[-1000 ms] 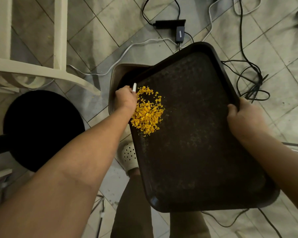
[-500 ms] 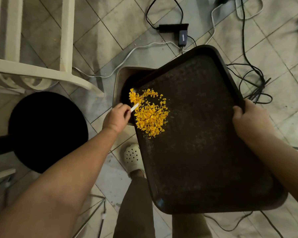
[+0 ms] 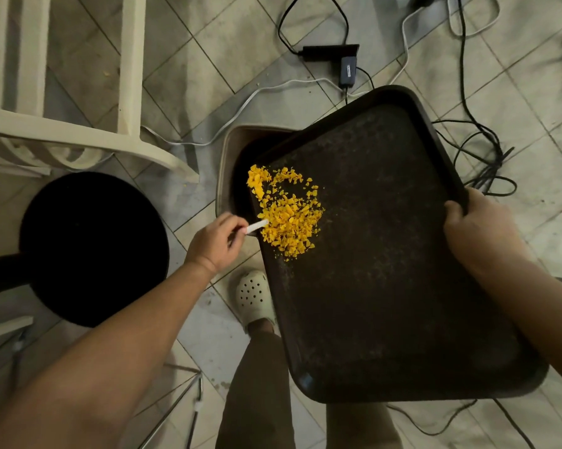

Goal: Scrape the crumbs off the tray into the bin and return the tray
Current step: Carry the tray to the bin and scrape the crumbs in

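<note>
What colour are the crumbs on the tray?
Bright yellow-orange. The crumbs stand out against the dark brown tray, seen in the head view.

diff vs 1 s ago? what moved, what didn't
The left hand, pinching the small white scraper, drew back from the pile's far end to its near side. The yellow crumbs spread toward the edge over the tan bin. The right hand still grips the dark brown tray.

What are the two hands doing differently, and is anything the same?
The left hand pinches a small white scraper at the yellow crumbs; the right hand clasps the dark rectangular tray by its rim. The left is beside the tray, over the floor; the right wraps its edge. Both have a grip on something.
</note>
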